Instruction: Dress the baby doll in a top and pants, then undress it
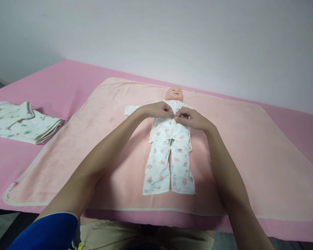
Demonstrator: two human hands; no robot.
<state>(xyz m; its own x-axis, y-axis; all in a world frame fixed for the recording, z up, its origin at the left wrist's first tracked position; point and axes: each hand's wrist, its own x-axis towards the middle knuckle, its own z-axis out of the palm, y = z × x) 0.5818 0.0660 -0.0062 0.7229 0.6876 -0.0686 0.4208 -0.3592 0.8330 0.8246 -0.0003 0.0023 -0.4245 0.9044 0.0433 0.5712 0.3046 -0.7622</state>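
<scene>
Baby doll (174, 93) lies head at pink blanket's (245, 156) far edge, pyjama trousers (160, 166) toward near edge | left hand (159, 110), right hand (192, 118) equally close, over chest | both pinching pyjama top (169, 129)

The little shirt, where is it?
In the head view, the shirt is near the middle, on the doll, just above the pants; the left hand and right hand are at its front.
</scene>
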